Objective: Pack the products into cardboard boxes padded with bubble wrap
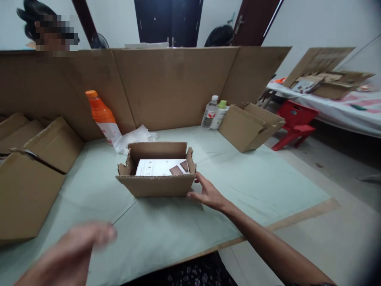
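Note:
An open cardboard box (165,187) stands on the pale green tabletop in front of me, its side edges torn and ragged. Inside it lies a white printed carton (157,167) with brown patches at one corner. My right hand (206,192) grips the right end of the cardboard box, thumb toward the front corner and fingers partly hidden along the side. Lower left, my left hand (80,242) is over the table, apart from the box and smeared by motion. Its fingers cannot be made out.
Behind the box are clear plastic wrap (135,137) and an orange bottle (102,113). Bigger boxes (29,190) occupy the left. A water bottle (210,113), a green-capped bottle (220,115) and another box (247,127) stand back right. A cardboard screen (175,87) lines the far edge.

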Available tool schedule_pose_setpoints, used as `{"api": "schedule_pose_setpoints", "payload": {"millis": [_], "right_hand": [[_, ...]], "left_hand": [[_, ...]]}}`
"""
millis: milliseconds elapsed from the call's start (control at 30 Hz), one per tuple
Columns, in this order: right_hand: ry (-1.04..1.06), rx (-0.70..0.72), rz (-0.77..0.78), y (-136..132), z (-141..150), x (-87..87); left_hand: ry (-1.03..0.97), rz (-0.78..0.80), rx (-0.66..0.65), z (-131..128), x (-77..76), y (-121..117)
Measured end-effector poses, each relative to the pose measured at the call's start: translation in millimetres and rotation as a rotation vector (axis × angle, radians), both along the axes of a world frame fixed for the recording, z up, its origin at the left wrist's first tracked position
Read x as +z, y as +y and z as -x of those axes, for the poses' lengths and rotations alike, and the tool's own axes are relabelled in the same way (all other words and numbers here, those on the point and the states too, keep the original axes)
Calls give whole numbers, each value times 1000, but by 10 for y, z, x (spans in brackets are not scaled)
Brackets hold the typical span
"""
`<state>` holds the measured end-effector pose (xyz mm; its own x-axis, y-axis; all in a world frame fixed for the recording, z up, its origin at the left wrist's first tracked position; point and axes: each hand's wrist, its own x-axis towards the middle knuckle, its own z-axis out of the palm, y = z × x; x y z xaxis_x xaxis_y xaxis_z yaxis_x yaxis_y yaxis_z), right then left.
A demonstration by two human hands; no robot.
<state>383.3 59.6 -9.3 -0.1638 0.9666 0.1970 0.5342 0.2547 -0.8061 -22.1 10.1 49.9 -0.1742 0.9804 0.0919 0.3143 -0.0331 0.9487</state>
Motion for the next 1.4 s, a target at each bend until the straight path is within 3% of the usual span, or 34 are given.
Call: {"api": "schedule_pose_setpoints", "payload": {"millis": [100,167,267,367,500,600,700,867,1033,1400], "right_hand": [[-7,3,-40,-16,13,-136],[-18,2,-85,-11,4,-181],[-7,-28,-77,66,-87,-168],[14,-117,11,253,-253,-123],[102,-218,56,549,-378,-163],[122,-268,54,653,-331,-283],[48,-321,43,646,-258,-386],[15,-338,74,608,-262,-421],[35,-358,129,614,-322,-460],[36,-351,151,626,-368,-507]], "left_hand": [[34,41,34,-367,-151,521],[14,121,-45,-635,-277,745],[-87,189,-175,-976,-429,856],[-82,185,-253,-1145,-521,892],[136,6,-330,-1038,-637,1231],[400,-132,-187,-805,-704,1742],[520,-182,-81,-636,-719,2306],[686,-226,-40,-701,-746,2943],[784,-201,3,-822,-768,3164],[770,-126,65,-1005,-572,3521]]}}
